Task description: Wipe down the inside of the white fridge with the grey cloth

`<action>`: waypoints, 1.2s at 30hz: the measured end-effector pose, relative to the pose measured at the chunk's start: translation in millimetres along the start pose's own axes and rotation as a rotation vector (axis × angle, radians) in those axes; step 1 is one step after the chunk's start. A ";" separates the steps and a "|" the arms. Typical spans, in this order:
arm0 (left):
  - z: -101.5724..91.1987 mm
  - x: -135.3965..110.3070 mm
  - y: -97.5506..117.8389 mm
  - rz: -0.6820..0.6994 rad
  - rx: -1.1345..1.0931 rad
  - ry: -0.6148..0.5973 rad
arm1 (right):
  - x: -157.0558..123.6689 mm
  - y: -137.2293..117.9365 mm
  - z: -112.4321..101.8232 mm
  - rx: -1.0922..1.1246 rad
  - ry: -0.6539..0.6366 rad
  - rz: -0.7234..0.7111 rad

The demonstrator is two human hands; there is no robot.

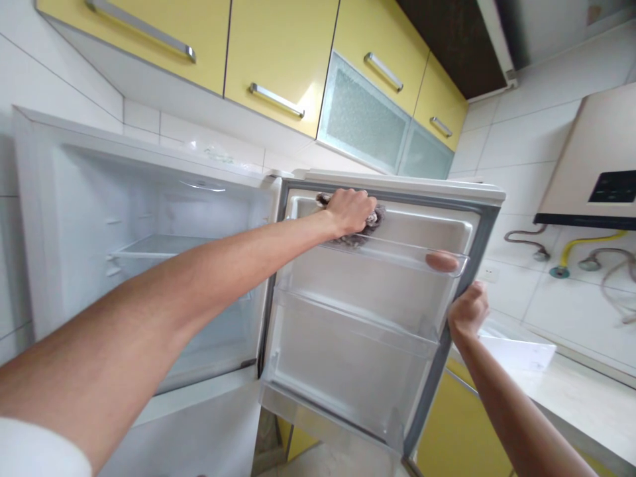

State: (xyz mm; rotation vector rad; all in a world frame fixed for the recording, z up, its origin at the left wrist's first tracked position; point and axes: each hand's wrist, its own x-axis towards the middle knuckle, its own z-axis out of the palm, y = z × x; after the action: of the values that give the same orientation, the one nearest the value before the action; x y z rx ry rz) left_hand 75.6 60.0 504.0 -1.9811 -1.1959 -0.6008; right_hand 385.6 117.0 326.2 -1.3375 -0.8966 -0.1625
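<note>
My left hand (350,211) is closed on a dark grey-brown cloth (375,220) at the top of the open fridge door (342,331). The cloth lies against the door's inner face, just above the clear top door shelf (397,250). My right hand (468,309) grips the door's outer edge, on the side away from the hinge. A brown egg (442,261) sits at the right end of the top door shelf. The fridge compartment (149,192) to the left has a glass shelf (159,245), partly hidden behind my left forearm.
Yellow wall cabinets (283,53) with metal handles hang above. A water heater (591,165) with pipes is on the right wall. Behind the door stands a white box (521,348) on the countertop (586,397). Two lower clear door shelves (352,324) stick out from the door.
</note>
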 end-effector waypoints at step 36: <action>-10.7 -9.8 9.0 -0.102 -0.051 0.024 | -2.6 -9.8 -2.1 -0.070 0.021 0.045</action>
State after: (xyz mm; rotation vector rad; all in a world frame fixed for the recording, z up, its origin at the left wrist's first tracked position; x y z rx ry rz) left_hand 78.9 43.5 500.6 -1.9587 -1.2850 -0.7112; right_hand 379.2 111.5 332.2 -1.4170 -0.8489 -0.1741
